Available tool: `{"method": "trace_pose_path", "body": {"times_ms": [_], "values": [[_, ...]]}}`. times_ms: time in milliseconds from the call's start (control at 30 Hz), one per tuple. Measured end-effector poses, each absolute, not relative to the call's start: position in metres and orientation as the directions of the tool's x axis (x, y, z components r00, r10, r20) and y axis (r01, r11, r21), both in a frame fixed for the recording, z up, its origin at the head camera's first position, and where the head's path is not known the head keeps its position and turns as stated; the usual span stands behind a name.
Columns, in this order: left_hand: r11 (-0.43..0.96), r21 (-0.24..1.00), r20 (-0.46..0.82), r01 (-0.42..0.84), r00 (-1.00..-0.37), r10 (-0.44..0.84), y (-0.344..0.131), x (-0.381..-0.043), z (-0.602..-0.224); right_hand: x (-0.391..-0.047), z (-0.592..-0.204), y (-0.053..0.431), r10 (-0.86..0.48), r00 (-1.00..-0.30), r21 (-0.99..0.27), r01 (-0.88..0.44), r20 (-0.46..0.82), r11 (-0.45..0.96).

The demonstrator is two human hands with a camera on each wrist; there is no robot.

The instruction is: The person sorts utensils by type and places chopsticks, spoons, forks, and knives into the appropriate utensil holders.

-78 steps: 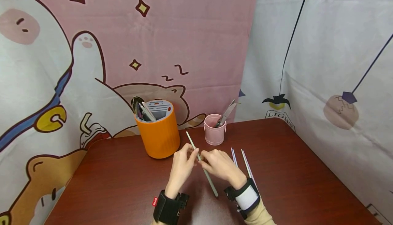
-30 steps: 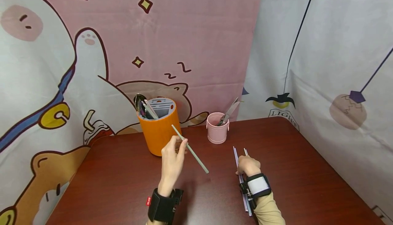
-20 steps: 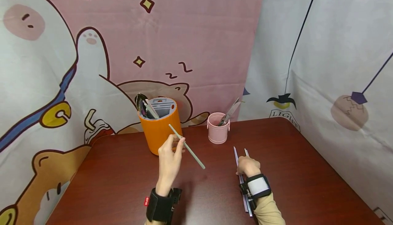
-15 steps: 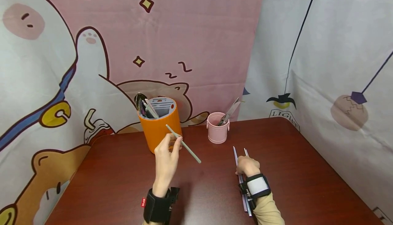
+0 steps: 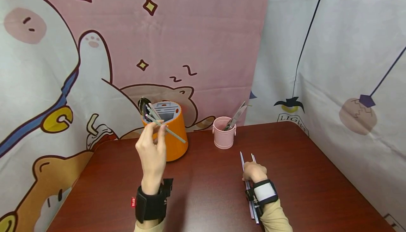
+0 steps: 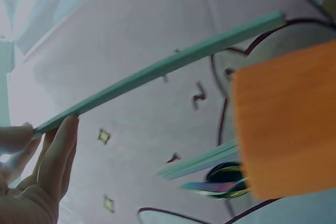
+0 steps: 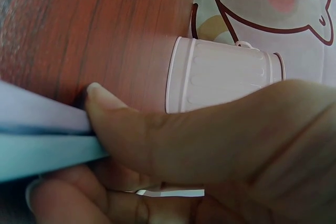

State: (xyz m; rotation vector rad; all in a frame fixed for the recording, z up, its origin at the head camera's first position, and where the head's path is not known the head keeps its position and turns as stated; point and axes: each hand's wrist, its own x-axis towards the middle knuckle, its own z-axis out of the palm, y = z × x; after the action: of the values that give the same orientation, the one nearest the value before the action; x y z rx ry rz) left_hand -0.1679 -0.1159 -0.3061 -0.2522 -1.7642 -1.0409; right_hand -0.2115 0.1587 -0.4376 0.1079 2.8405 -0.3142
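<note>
My left hand (image 5: 151, 152) pinches a pale green chopstick (image 5: 175, 136) near the orange utensil holder (image 5: 177, 138). In the left wrist view, the chopstick slants up from the thumb and fingertips toward the holder. Several utensils, among them light chopsticks (image 6: 202, 160) and a shiny rainbow-toned piece (image 6: 210, 186), stick out of the holder. At the right of the table, my right hand (image 5: 254, 172) grips lilac and pale blue chopsticks (image 5: 242, 158). Its thumb and fingers close around them in the right wrist view, partly hiding them.
A small pink bucket (image 5: 223, 138) with silver blade-like utensils (image 5: 236, 115) in it stands at the table's back edge, between the two hands. Behind the dark red table (image 5: 206, 196) hangs a printed cloth (image 5: 206, 42).
Both hands were together on the green chopstick at first. The right hand has moved to the chopsticks on the right. The left hand has carried the green one left toward the orange holder.
</note>
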Motion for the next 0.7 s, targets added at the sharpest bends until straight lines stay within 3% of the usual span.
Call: {"method": "trace_pose_path", "body": {"times_ms": [167, 300, 500, 700], "values": [[0.638, 0.474, 0.880, 0.607, -0.297, -0.372, -0.118, -0.176, -0.285, -0.212, -0.438, 0.159, 0.039, -0.959, -0.207, 0.100, -0.281, 0.973], [0.676, 0.436, 0.897, 0.593, -0.229, -0.378, -0.121, -0.189, -0.283, -0.211, -0.438, 0.159, 0.037, -0.959, -0.207, 0.098, -0.279, 0.973], [0.730, 0.401, 0.916, 0.554, -0.234, -0.326, -0.125, -0.207, -0.297, -0.211, -0.438, 0.159, 0.030, -0.961, -0.206, 0.090, -0.275, 0.974], [0.731, 0.425, 0.904, 0.534, -0.301, -0.305, -0.127, -0.221, -0.307, -0.211, -0.437, 0.159, 0.034, -0.960, -0.203, 0.093, -0.276, 0.975]]}}
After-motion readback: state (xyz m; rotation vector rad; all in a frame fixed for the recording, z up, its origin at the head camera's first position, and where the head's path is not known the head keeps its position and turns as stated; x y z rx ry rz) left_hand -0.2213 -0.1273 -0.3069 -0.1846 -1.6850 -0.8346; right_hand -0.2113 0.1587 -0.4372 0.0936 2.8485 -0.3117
